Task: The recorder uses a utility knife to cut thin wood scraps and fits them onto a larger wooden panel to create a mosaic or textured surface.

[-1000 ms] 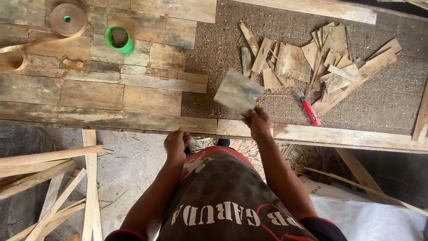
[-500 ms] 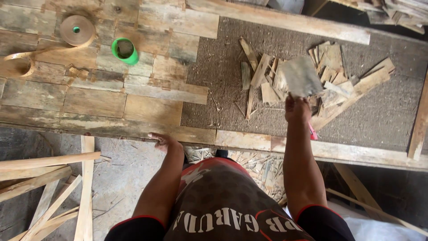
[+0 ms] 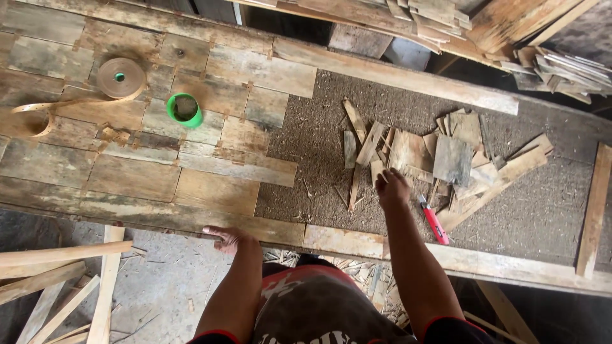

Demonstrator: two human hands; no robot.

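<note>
Wood scraps now include the flat piece the right hand carried earlier; that hand hovers empty, fingers loosely curled. Left hand rests open on the desk edge.

Red knife — blade end hidden.

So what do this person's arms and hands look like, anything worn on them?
Both arms are bare from the upper arm down. The left hand and right hand wear no gloves, and no watch, ring or bracelet shows. Short dark sleeves with a thin red hem end near the bottom edge of the view. The shirt is dark with red and white print.
</note>
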